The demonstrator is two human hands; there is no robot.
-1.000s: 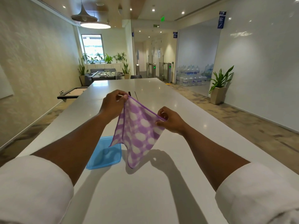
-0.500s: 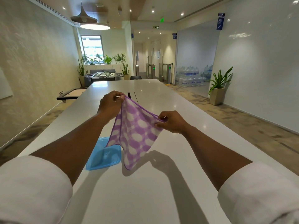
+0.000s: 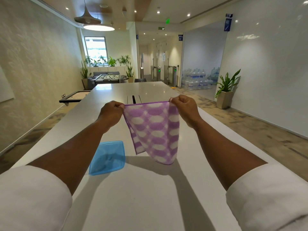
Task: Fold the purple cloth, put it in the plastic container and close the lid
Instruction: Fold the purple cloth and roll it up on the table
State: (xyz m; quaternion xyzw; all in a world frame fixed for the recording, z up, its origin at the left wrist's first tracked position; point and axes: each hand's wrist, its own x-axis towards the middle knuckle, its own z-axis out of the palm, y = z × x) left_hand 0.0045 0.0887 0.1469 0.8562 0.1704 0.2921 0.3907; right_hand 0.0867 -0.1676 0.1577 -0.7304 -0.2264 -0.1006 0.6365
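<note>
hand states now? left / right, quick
Left hand: closed, pinching the purple cloth at its top left corner.
Right hand: closed, pinching its top right corner.

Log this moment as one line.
left hand: pinching cloth corner | right hand: pinching other corner | purple cloth: hanging above table | blue lid: on table

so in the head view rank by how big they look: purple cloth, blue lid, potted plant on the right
1. purple cloth
2. blue lid, slightly smaller
3. potted plant

The plant stands much farther away, so its small look is unsure.
</note>
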